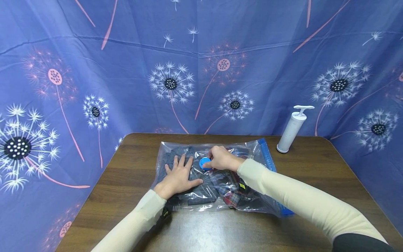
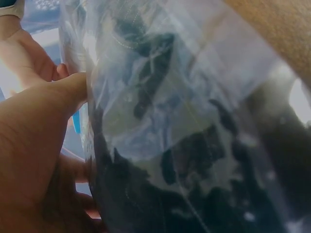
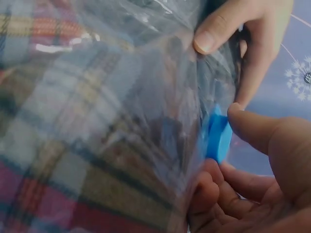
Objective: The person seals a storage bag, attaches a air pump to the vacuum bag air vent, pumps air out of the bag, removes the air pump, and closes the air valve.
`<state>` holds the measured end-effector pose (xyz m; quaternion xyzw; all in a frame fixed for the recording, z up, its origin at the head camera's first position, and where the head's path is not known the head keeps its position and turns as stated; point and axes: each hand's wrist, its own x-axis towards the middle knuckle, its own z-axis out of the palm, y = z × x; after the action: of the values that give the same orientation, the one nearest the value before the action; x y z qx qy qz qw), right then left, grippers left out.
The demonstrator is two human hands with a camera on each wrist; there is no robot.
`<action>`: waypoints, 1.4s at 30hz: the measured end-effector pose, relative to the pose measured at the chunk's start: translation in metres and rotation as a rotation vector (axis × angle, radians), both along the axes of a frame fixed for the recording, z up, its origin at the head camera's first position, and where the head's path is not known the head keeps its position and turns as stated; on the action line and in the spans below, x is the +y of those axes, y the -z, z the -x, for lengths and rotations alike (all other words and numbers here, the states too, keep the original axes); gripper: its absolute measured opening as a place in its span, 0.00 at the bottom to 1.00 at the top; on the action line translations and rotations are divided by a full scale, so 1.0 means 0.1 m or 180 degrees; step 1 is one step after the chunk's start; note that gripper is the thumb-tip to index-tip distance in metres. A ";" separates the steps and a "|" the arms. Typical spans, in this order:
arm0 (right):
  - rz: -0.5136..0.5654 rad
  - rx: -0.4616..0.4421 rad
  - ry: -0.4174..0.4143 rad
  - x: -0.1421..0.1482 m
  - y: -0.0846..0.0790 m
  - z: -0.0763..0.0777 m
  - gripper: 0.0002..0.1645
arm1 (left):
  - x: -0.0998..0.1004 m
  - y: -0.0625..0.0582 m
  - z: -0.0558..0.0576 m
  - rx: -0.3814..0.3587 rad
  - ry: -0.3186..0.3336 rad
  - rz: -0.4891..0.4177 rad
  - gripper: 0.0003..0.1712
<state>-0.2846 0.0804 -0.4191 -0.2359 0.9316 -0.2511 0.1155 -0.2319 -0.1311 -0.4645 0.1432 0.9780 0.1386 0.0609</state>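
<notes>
A clear vacuum storage bag (image 1: 161,157) lies flat on the table, with a dark garment (image 1: 201,196) in its left part and a plaid garment (image 1: 232,198) toward the right. My left hand (image 1: 177,178) rests on the bag's left part, fingers spread. Near the middle of the bag, my right hand (image 1: 223,159) pinches the round blue valve cap (image 1: 204,163) between thumb and fingers. In the right wrist view the thumb meets one side of the cap (image 3: 218,138), with the curled fingers at the other. The left wrist view shows the left thumb (image 2: 73,92) against the plastic.
A white hand pump (image 1: 291,133) with a T-shaped handle stands at the table's back right. The bag's blue zip edge (image 1: 267,155) runs along its right side. Behind the wooden table (image 1: 110,196) hangs a blue dandelion-print cloth (image 1: 195,21).
</notes>
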 end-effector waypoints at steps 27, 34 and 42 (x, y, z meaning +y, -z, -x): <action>-0.0539 0.0212 0.0087 -0.17 -0.08 -0.08 0.30 | 0.00 -0.04 0.00 -0.0053 -0.0013 0.0038 0.62; -0.0603 0.0501 0.0029 -0.19 0.01 -0.09 0.18 | 0.02 -0.04 0.00 -0.0042 -0.0005 0.0033 0.62; -0.0514 0.0507 -0.0159 -0.18 -0.09 -0.10 0.22 | 0.01 -0.03 0.01 -0.0151 -0.0027 0.0084 0.62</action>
<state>-0.2748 0.0624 -0.4099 -0.2682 0.9489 -0.1527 0.0659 -0.2324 -0.1302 -0.4616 0.1350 0.9787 0.1293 0.0853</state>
